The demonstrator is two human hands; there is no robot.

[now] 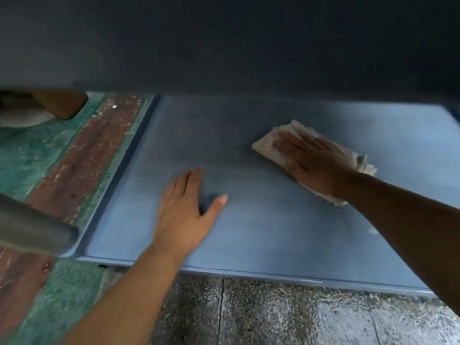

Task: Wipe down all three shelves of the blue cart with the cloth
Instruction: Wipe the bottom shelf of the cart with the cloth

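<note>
- Where your right hand point(311, 163) lies in the centre-right of the frame, its fingers point(288, 143) are stretched flat and close together, pressing down on the cloth point(267, 146) rather than gripping it.
- The cloth is a pale, crumpled rag lying flat on the blue shelf point(249, 232); it pokes out past your fingertips towards the upper left and bunches behind your wrist on the right.
- Your left hand point(184, 215) sits lower and nearer the middle of the frame, palm down over the bare shelf, the four fingers point(185, 181) held together and the thumb point(219, 204) spread out to the right; it holds nothing.
- You cannot tell from the blur whether that palm is touching the surface or just above it.
- The two hands are well apart, with open blue surface between them.
- Both forearms come in from the bottom and right edges of the frame.
- A dark panel point(224, 41), the underside of the shelf above, fills the top of the frame.
- A raised lip point(119, 175) runs along the shelf's left edge.
- Beyond it, at the left, lies a green and reddish-brown floor point(62, 158); along the bottom, speckled grey paving point(273, 314).
</note>
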